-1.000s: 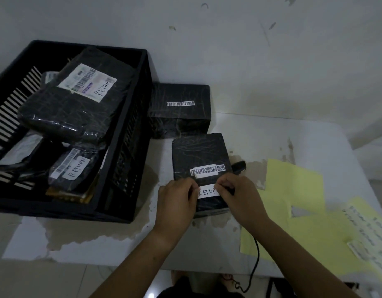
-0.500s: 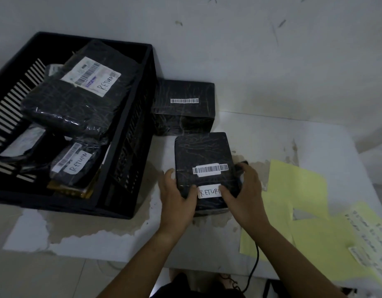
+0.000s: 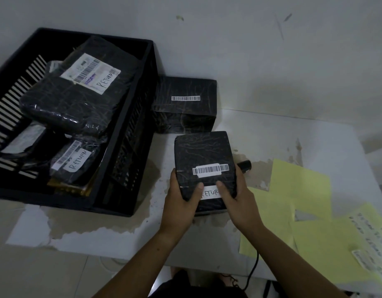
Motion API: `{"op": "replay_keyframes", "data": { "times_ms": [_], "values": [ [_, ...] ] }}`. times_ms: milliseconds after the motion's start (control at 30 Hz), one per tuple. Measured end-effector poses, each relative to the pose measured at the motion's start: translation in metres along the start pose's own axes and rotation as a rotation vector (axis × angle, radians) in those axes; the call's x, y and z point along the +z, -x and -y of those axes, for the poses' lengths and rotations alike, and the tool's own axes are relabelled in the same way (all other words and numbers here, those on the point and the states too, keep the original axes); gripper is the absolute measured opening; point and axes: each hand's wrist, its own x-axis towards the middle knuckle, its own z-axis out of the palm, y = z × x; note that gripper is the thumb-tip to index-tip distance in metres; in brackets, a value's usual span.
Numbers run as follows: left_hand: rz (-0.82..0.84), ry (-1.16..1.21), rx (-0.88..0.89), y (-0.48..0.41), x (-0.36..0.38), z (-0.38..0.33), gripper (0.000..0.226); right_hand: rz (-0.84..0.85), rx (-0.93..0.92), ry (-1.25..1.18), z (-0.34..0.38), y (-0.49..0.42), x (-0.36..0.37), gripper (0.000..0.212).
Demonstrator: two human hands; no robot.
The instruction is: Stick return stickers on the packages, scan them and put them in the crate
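A black wrapped package (image 3: 204, 153) with a barcode label and a white RETURN sticker (image 3: 209, 192) sits in front of me. My left hand (image 3: 181, 203) grips its left side, thumb on top beside the sticker. My right hand (image 3: 237, 201) grips its right side, thumb over the sticker's right end. A second black package (image 3: 185, 104) with only a barcode stands behind it against the wall. The black crate (image 3: 129, 147) at the left holds several packages marked RETURN. The scanner (image 3: 244, 165) is a dark shape poking out behind my right hand.
Yellow sticker backing sheets (image 3: 302, 203) lie on the table to the right, with a sheet of written stickers (image 3: 372, 239) at the far right. A black cable (image 3: 253, 267) hangs off the white table's near edge (image 3: 99, 244). The wall is close behind.
Both hands moved from pressing the RETURN sticker down to gripping the package by its sides. The package now looks slightly raised and nearer to me.
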Motion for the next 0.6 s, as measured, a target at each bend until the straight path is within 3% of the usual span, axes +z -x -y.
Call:
{"op": "replay_keyframes", "data": {
  "times_ms": [100, 267, 367, 467, 600],
  "values": [
    [0.016, -0.042, 0.023, -0.001, -0.001, 0.004, 0.072, 0.017, -0.004, -0.004, 0.000, -0.001, -0.003, 0.070],
    [0.025, -0.092, -0.029, -0.003, 0.000, 0.010, 0.062, 0.008, 0.027, 0.007, -0.003, -0.003, -0.004, 0.057],
    [0.048, -0.019, -0.093, -0.001, -0.011, 0.005, 0.056, 0.032, 0.100, -0.097, -0.005, -0.003, -0.012, 0.057],
    [0.101, 0.101, -0.194, 0.008, -0.017, 0.009, 0.068, 0.077, 0.181, -0.213, -0.013, 0.005, -0.016, 0.066],
    [0.167, 0.074, -0.187, 0.017, -0.014, 0.022, 0.071, 0.122, 0.210, -0.253, -0.017, 0.019, -0.008, 0.051]
  ]
}}
